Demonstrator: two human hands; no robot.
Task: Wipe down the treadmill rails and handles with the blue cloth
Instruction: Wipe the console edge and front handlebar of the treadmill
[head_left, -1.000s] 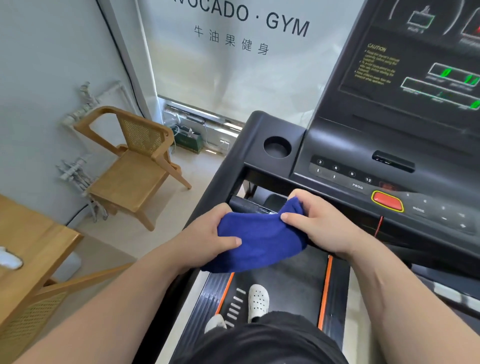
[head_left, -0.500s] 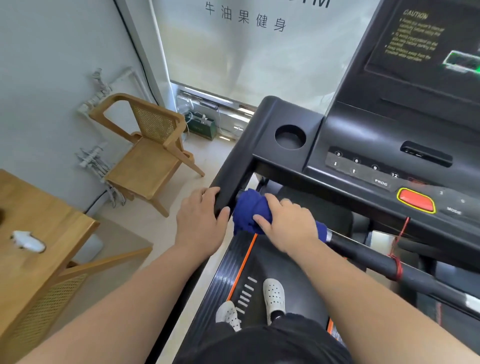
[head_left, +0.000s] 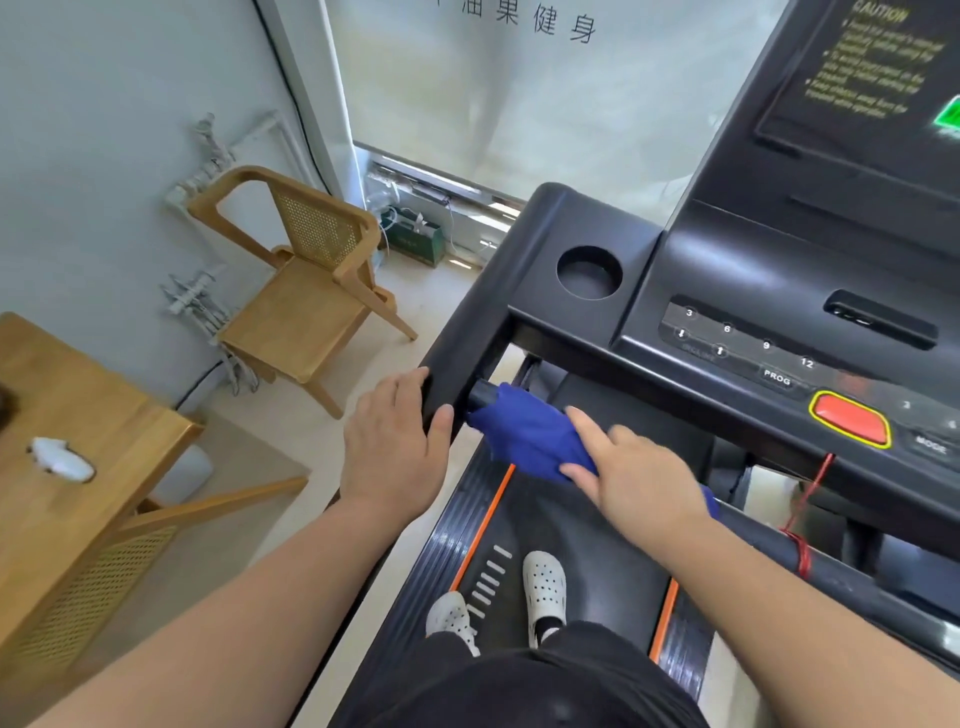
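Two white perforated clogs (head_left: 543, 584) stood nearest you on the black treadmill belt (head_left: 582, 540), which ran between two orange side stripes. Beyond them, your right hand (head_left: 636, 480) was clenched around the blue cloth (head_left: 524, 431), and the cloth was wrapped over the black round crossbar handle (head_left: 852, 566) near its left end, where a short bare stub of bar showed just beside the upright. Your left hand (head_left: 395, 441) gripped the edge of the black left side rail (head_left: 467, 353), with the thumb on the inner face and the fingers on the outer face. Farther on lay the black console panel with a round cup recess (head_left: 589, 273), numbered keys and the red stop button with a yellow border (head_left: 849, 423). A red safety cord (head_left: 802, 525) was looped round the crossbar to your right.

Probable faults from this position:
- A long stroke to the right could have snagged the cloth on the red cord and pulled it.
- A loose fold could have slipped off the round bar, because the cloth was bunched, not flat.
- A raised elbow could have pressed the stop button or the keys.
- A wipe of the bar alone would have left the side rail under your left hand untouched.
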